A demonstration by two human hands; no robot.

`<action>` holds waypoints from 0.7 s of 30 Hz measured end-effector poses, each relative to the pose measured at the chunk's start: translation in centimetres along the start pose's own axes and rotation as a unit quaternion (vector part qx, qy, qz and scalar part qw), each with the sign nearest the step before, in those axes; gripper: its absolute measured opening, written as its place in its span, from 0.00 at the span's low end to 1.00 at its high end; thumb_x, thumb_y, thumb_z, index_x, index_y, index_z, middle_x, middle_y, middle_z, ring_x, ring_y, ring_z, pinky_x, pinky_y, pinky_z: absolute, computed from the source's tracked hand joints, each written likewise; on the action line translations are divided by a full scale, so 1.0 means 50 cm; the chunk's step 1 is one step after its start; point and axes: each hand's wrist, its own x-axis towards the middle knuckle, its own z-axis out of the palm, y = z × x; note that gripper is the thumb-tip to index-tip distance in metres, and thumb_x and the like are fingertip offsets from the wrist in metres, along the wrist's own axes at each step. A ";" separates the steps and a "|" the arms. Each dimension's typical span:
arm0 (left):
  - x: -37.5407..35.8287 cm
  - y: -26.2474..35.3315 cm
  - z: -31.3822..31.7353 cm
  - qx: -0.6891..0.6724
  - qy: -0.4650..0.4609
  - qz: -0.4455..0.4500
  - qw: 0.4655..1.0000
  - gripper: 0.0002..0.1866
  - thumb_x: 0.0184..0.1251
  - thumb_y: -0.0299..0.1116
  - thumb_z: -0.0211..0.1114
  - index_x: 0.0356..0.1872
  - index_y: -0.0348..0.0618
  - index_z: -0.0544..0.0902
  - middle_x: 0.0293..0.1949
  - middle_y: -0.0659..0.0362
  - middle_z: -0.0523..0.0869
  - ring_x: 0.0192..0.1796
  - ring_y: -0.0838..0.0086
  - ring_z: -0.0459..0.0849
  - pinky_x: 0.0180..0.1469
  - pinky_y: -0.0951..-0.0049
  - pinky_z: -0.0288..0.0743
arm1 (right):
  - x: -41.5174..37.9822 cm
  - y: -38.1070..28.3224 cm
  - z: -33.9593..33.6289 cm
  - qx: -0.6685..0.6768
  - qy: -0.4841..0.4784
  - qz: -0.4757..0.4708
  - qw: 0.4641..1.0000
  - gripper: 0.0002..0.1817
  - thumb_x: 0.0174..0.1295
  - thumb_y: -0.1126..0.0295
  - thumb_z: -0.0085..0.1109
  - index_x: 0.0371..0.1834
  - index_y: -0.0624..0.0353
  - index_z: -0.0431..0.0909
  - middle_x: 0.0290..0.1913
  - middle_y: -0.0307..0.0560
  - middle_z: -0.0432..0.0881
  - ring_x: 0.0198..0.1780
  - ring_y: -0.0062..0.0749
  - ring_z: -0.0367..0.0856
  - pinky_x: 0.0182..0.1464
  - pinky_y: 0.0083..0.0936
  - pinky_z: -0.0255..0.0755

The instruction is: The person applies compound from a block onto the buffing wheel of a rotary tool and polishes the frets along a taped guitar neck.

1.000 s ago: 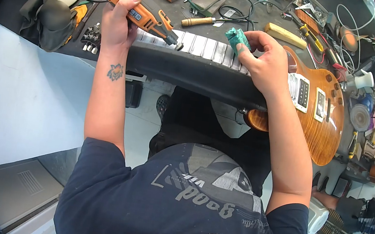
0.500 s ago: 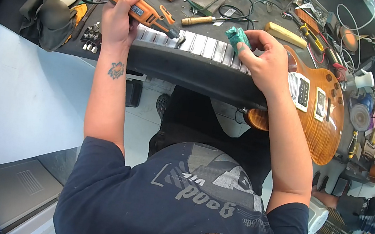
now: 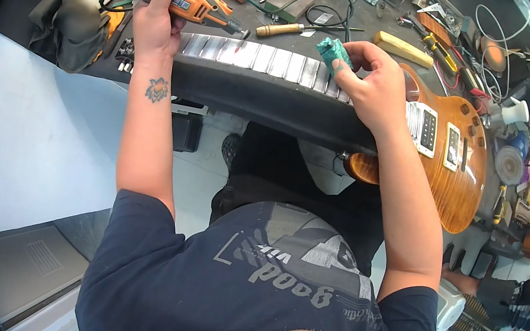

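My left hand (image 3: 157, 21) is wrapped round an orange and black rotary tool (image 3: 189, 6). Its small tip points right, close above the guitar neck (image 3: 259, 57); whether it touches cannot be told. Silvery covering lies between the frets along that neck. In my right hand (image 3: 373, 79) a crumbly green block, seemingly polishing compound (image 3: 333, 55), is pinched between thumb and fingers over the body end of the neck. The amber guitar body (image 3: 456, 184) with two pickups lies to the right, partly behind my right forearm.
Behind the neck lie a wooden-handled tool (image 3: 279, 30), a yellowish wooden block (image 3: 404, 48) and the tool's dark cable (image 3: 259, 5). Pliers and cutters (image 3: 440, 51) crowd the back right. A dark cloth (image 3: 72, 29) sits at left. Another person's leg (image 3: 463, 283) shows at lower right.
My left hand has moved left with the rotary tool, whose tip has shifted left and up along the neck. My right hand and the green block have barely moved.
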 end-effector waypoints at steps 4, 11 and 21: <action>-0.007 -0.003 0.003 0.007 -0.002 0.022 1.000 0.09 0.65 0.34 0.78 0.40 0.45 0.87 0.30 0.68 0.84 0.24 0.86 0.78 0.21 0.83 0.62 | 0.003 -0.005 0.000 -0.004 -0.005 0.007 1.000 0.17 0.62 0.65 0.74 0.49 0.64 0.89 0.40 0.44 0.91 0.41 0.28 0.87 0.47 0.27 0.80; 0.003 -0.017 -0.009 0.018 -0.004 0.010 1.000 0.10 0.66 0.34 0.77 0.41 0.45 0.86 0.31 0.68 0.85 0.25 0.86 0.79 0.21 0.82 0.63 | 0.001 -0.001 -0.001 -0.001 -0.003 0.003 1.000 0.17 0.61 0.64 0.74 0.49 0.64 0.89 0.40 0.45 0.91 0.41 0.28 0.87 0.48 0.27 0.80; 0.000 -0.010 -0.011 0.037 -0.035 0.011 0.999 0.09 0.70 0.35 0.74 0.44 0.46 0.84 0.32 0.69 0.84 0.28 0.86 0.80 0.24 0.81 0.65 | -0.001 0.002 -0.002 0.003 -0.001 -0.003 1.000 0.18 0.62 0.64 0.73 0.50 0.64 0.88 0.39 0.45 0.91 0.41 0.28 0.87 0.47 0.27 0.80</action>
